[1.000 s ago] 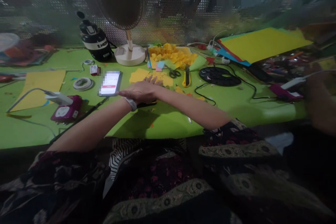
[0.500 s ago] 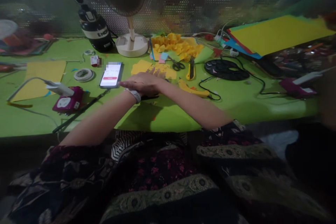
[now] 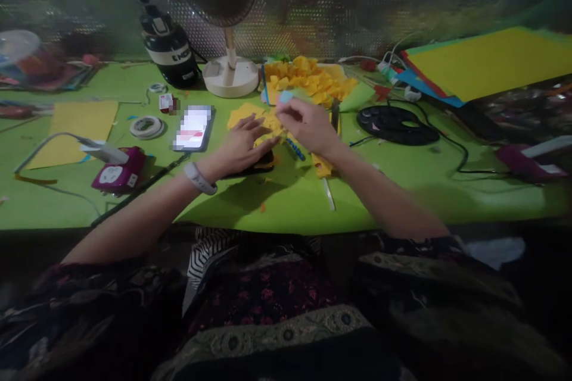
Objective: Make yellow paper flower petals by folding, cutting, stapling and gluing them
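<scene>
My left hand (image 3: 243,144) lies palm down with its fingers spread over yellow paper pieces (image 3: 241,114). A dark flat object (image 3: 263,162), mostly hidden, is beneath it. Close by, my right hand (image 3: 308,124) is curled in a fist just right of the left fingertips. Under its wrist shows a yellow glue gun (image 3: 322,168), with a clear glue stick (image 3: 329,195) poking out towards me; the fist appears closed on it, though its grip is partly hidden. A small blue part (image 3: 295,149) peeks out below the fist.
Behind my hands lies a pile of yellow paper petals (image 3: 313,80). A phone (image 3: 193,128), tape roll (image 3: 146,127) and purple socket adapter (image 3: 118,169) are leftward. A fan base (image 3: 230,77) and bottle (image 3: 172,56) stand behind; a black palette (image 3: 395,125) and coloured sheets (image 3: 487,65) lie right.
My hands, previously stacked on the yellow paper, have come apart. The right lifted away rightward and closed; the left moved slightly nearer me. The glue gun has turned, its stick now showing.
</scene>
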Motion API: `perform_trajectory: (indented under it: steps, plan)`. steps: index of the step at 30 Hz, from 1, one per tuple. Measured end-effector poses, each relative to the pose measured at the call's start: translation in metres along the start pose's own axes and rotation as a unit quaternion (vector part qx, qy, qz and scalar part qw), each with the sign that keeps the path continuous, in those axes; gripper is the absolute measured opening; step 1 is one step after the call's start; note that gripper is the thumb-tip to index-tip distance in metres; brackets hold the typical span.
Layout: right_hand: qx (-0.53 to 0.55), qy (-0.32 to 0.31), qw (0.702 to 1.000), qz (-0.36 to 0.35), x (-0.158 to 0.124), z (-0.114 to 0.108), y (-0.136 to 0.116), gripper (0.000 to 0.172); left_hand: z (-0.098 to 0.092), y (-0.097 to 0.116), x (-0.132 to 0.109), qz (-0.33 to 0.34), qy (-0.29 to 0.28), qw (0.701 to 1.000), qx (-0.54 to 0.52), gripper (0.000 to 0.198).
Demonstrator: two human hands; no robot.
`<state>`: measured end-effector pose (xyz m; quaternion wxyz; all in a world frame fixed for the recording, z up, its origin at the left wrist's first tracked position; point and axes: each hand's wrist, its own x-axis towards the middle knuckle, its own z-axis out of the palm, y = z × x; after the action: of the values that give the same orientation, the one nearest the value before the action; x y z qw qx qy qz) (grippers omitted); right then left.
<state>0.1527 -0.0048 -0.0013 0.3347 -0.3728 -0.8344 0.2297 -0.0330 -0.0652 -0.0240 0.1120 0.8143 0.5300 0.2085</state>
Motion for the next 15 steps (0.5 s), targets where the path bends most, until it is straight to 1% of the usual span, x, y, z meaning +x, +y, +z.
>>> perform_trajectory:
  steps: [1, 2, 4, 6, 8, 11, 15]
  plan:
    - [-0.015, -0.041, 0.998, 0.041, -0.005, -0.002, 0.007, 0.013, -0.003, 0.0, -0.009, 0.006, 0.006, 1.0, 0.002, 0.056]
    - [-0.024, -0.08, 0.994, 0.071, -0.01, -0.002, 0.013, 0.013, -0.007, -0.001, -0.018, 0.011, 0.011, 1.0, 0.005, 0.058]
    - [-0.013, -0.156, 0.981, 0.111, -0.019, 0.0, 0.018, 0.02, -0.011, -0.003, -0.033, 0.028, 0.023, 0.999, 0.016, 0.06]
    - [0.031, -0.209, 0.968, 0.133, -0.025, 0.004, 0.017, 0.027, -0.011, -0.006, -0.042, 0.051, 0.018, 0.998, 0.029, 0.058]
    - [0.077, -0.237, 0.958, 0.141, -0.027, 0.007, 0.015, 0.032, -0.008, -0.008, -0.045, 0.05, 0.004, 0.997, 0.051, 0.048]
    - [0.122, -0.263, 0.946, 0.144, -0.027, 0.011, 0.014, 0.038, -0.002, -0.012, -0.043, 0.017, -0.006, 0.997, 0.074, 0.034]
    - [0.127, -0.287, 0.941, 0.131, -0.028, 0.012, 0.014, 0.04, 0.002, -0.014, -0.041, -0.012, -0.013, 0.999, 0.035, 0.028]
